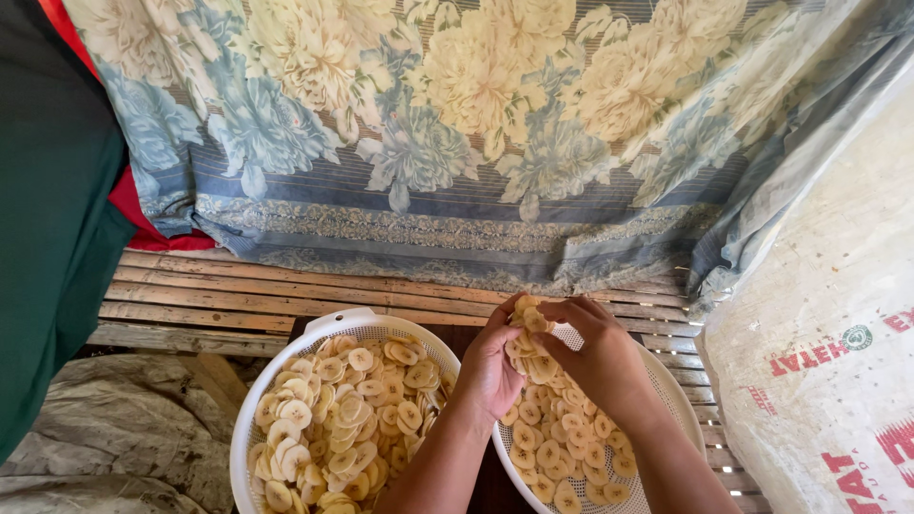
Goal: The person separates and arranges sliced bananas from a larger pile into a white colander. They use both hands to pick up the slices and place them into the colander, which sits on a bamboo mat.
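Far left there's a dark green cloth (48,209) hanging down with a bit of red behind it, and a crumpled grey sheet (105,438) on the ground below. Next comes the slatted wooden bench (238,300), the surface everything sits on, with a big floral fabric (428,133) draped behind it.

On it, the left colander (249,419), white, is heaped with pale yellow banana slices (343,419). It sits just beside my left hand (488,366) on its left.

Both my hands meet over the right colander (678,400). My left hand is cupped, fingers curled around a small stack of slices (529,328), and my right hand (595,357) closes in from the other side, fingertips pinching the top of the same stack. So both are clamped on it, neither is free. The stack stands roughly upright between my palms, directly above the looser slices lying in the right colander.

Far right there's a white woven sack (828,343) with red print.
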